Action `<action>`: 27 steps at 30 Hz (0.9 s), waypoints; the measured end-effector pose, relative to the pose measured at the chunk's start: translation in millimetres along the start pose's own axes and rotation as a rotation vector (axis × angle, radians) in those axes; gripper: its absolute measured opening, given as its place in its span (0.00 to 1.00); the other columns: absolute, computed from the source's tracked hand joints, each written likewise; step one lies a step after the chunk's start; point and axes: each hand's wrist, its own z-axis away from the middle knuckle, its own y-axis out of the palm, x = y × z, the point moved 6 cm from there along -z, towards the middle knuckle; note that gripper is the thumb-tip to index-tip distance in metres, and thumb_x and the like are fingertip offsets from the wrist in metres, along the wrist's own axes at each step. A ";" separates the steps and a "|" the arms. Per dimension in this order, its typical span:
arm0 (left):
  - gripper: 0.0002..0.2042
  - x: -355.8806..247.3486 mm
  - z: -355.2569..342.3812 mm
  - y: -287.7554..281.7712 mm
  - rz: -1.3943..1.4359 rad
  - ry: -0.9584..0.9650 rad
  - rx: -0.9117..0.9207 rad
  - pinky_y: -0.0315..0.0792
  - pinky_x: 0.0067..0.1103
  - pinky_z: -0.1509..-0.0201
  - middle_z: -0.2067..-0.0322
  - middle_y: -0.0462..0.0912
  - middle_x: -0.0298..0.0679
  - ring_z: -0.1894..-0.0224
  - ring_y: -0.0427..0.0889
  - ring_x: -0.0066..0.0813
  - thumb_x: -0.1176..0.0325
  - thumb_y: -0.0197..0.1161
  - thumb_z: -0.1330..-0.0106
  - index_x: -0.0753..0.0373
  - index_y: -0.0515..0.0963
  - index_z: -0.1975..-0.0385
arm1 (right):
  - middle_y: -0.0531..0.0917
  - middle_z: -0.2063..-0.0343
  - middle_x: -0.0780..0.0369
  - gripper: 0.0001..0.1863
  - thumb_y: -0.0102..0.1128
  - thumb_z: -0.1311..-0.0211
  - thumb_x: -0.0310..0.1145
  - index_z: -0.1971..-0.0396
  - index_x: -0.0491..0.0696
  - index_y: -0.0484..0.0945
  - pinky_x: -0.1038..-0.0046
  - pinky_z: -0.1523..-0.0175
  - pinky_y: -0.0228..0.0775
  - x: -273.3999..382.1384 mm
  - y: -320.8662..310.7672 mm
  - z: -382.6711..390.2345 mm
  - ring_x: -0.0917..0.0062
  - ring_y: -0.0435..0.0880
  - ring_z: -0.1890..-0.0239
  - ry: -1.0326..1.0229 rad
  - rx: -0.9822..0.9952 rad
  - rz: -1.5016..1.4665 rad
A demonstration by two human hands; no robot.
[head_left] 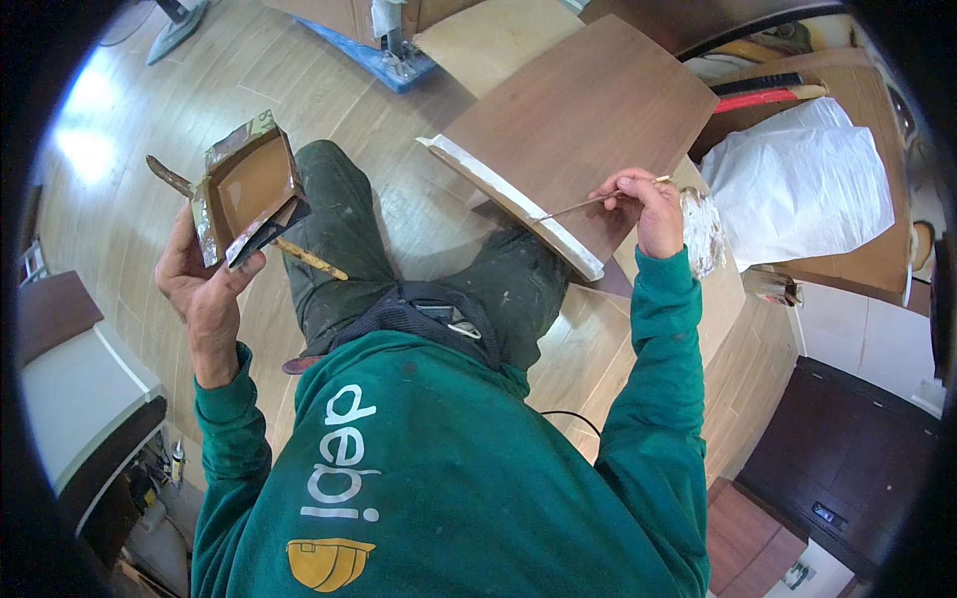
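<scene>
My left hand [204,279] grips a small foil-covered tray [254,184] of brown liquid, held up at the left. Two stained sticks [309,257] poke out from around it. My right hand [646,209] pinches a thin brush [578,206], its tip at the lower left edge of a brown wooden panel [568,120]. A white strip [518,209] runs along that edge, just under the tip. The panel lies tilted in front of my knees; whether the tip touches it is hard to tell.
Crumpled white sheeting [788,179] on cardboard, red and black bars [758,100] and a jar [773,286] are at the right. A metal stand with a blue base [379,65] is at the back. Dark cabinetry [827,448] sits lower right; white-and-brown furniture [80,369] lower left.
</scene>
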 end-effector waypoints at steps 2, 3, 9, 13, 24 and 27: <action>0.36 -0.3 -0.3 -0.1 0.008 0.005 0.003 0.69 0.24 0.46 0.56 0.79 0.40 0.54 0.78 0.27 0.71 0.77 0.59 0.72 0.70 0.46 | 0.81 0.75 0.58 0.10 0.50 0.45 0.28 0.76 0.38 0.78 0.79 0.67 0.70 -1.8 5.1 -5.0 0.79 0.77 0.75 0.003 0.007 -0.018; 0.36 -0.3 -0.5 -0.1 0.014 0.009 0.005 0.69 0.23 0.46 0.56 0.79 0.40 0.54 0.78 0.27 0.70 0.77 0.59 0.72 0.70 0.46 | 0.81 0.75 0.58 0.10 0.50 0.44 0.28 0.75 0.38 0.78 0.79 0.67 0.70 -2.1 8.0 -6.6 0.79 0.77 0.75 -0.009 0.015 -0.029; 0.37 0.8 0.5 -0.8 0.012 0.021 -0.002 0.70 0.23 0.46 0.56 0.80 0.40 0.54 0.78 0.27 0.69 0.78 0.60 0.71 0.70 0.46 | 0.82 0.74 0.58 0.10 0.50 0.44 0.29 0.74 0.38 0.79 0.79 0.66 0.71 -5.5 14.2 -11.1 0.79 0.78 0.74 -0.027 -0.026 -0.047; 0.36 4.1 1.4 -2.9 0.028 0.008 -0.010 0.70 0.24 0.46 0.56 0.80 0.41 0.54 0.78 0.27 0.70 0.78 0.60 0.71 0.70 0.46 | 0.82 0.74 0.57 0.10 0.50 0.44 0.29 0.74 0.38 0.78 0.78 0.65 0.71 -5.5 13.6 -8.1 0.79 0.78 0.74 -0.021 -0.005 -0.046; 0.37 10.1 3.8 -3.1 0.056 -0.010 -0.009 0.69 0.24 0.44 0.54 0.79 0.41 0.52 0.77 0.27 0.72 0.78 0.60 0.70 0.69 0.45 | 0.81 0.76 0.56 0.10 0.49 0.45 0.28 0.76 0.38 0.77 0.79 0.66 0.70 -2.2 9.5 -5.2 0.79 0.76 0.75 0.006 0.021 -0.055; 0.37 9.8 4.7 -4.1 0.045 -0.006 -0.008 0.69 0.24 0.45 0.54 0.79 0.41 0.52 0.78 0.27 0.72 0.78 0.60 0.70 0.69 0.45 | 0.81 0.76 0.58 0.11 0.49 0.44 0.29 0.76 0.38 0.78 0.80 0.66 0.69 -2.5 18.3 -12.4 0.80 0.77 0.74 -0.026 0.044 -0.016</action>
